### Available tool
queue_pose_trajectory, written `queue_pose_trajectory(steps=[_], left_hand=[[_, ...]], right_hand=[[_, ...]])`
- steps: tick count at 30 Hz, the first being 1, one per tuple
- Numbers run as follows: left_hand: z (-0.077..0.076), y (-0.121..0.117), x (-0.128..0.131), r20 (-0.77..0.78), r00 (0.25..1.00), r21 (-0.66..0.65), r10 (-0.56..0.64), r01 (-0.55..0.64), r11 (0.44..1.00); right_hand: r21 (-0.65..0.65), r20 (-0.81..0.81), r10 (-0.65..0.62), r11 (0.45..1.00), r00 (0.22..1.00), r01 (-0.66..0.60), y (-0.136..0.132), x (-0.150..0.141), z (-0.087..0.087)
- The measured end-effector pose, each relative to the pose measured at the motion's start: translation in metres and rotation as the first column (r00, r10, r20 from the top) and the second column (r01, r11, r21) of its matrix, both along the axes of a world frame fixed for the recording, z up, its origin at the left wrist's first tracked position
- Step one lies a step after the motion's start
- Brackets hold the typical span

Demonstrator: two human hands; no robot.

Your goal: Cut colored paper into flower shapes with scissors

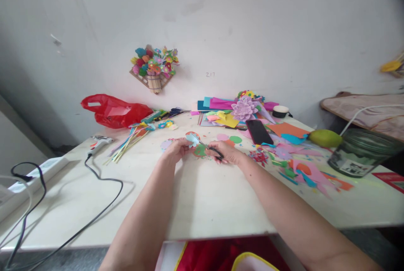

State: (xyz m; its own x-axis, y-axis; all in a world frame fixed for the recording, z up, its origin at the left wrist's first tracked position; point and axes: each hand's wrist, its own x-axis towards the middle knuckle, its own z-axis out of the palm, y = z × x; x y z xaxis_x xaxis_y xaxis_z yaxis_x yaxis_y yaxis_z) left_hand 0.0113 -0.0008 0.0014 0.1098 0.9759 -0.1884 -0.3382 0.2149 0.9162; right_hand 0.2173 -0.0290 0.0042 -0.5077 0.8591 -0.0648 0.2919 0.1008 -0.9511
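My left hand (177, 149) is closed in a pinch on a light blue foam piece (192, 139) held just above the white table (202, 203). My right hand (226, 152) is wrapped round the black handles of small scissors (211, 149), whose blades point left at the blue piece. Under and around both hands lie cut foam shapes: a green round piece (200, 151), a pink circle (222, 137) and a green circle (235, 139).
A glue gun (99, 142) with a black cord lies at the left, beside a power strip (41, 173). Foam stick flowers (132, 136), a red plastic bag (115, 111), stacked coloured sheets (227, 113), a phone (258, 131), a green fruit (325, 138), a dark jar (360, 151) and scattered scraps (303, 170) fill the far side.
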Motion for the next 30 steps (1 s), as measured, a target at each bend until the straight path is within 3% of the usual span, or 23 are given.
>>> queue_pose_trajectory(steps=[14,30], left_hand=[[-0.0059,0.0037,-0.0052,-0.025,0.996,0.033,-0.082,0.083,0.996],[-0.0005,-0.0012,-0.0011,0.018,0.997,-0.018,-0.077,0.077,0.997]], right_hand=[[0.031,0.029,0.08,0.996,0.996,-0.081,0.0083,0.0052,-0.0086],[-0.017,0.001,0.037,0.999,0.999,-0.037,0.0049,0.0034,-0.0028]])
